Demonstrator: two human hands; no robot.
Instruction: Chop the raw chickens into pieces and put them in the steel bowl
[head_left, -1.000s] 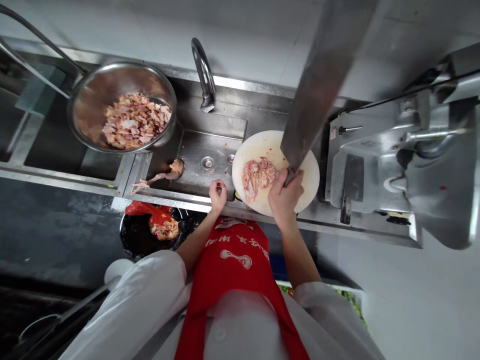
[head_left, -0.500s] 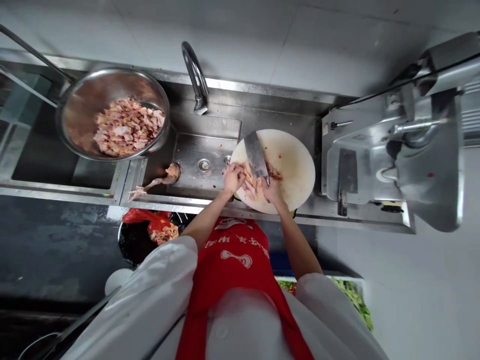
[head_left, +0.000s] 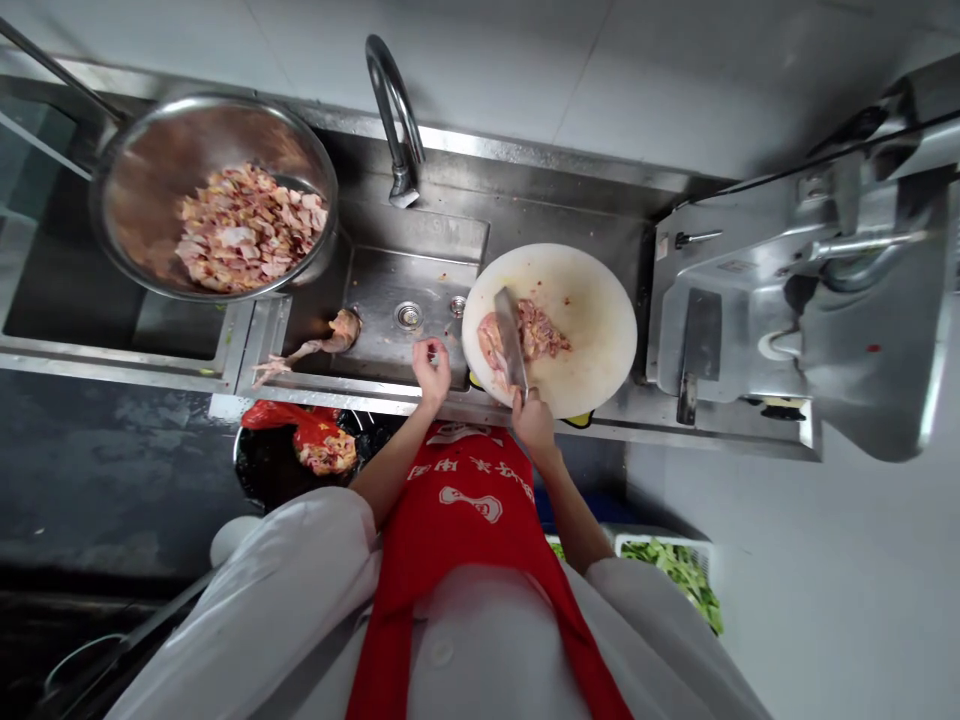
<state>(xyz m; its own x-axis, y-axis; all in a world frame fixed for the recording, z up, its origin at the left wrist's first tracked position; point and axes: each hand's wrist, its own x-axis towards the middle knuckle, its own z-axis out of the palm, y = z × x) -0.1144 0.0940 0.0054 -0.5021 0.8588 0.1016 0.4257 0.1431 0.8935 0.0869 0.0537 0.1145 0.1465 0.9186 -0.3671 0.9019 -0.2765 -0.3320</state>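
Note:
In my right hand (head_left: pixel 534 425) is the handle of a cleaver (head_left: pixel 511 335). Its blade stands over the round white cutting board (head_left: pixel 600 345), between a piece of raw poultry (head_left: pixel 492 345) on the left and a heap of chopped meat (head_left: pixel 541 332) on the right. My left hand (head_left: pixel 432 372) is off the board to its left, above the sink's front edge, with the fingers curled in and no object showing in them. A raw poultry leg with its foot (head_left: pixel 319 346) lies at the sink's left front corner.
A large steel bowl (head_left: pixel 124 205) of chopped meat stands on the left. Behind the sink (head_left: pixel 375 300) rises a faucet (head_left: pixel 394 120). A slicing machine (head_left: pixel 750 300) with a second cleaver (head_left: pixel 701 345) on it stands right. Below are a dark bin (head_left: pixel 274 465) and a basket of greens (head_left: pixel 675 575).
My left hand has left the meat and drawn back left off the board. The cleaver has turned more upright, and the chopped heap to its right is larger. The view has shifted slightly.

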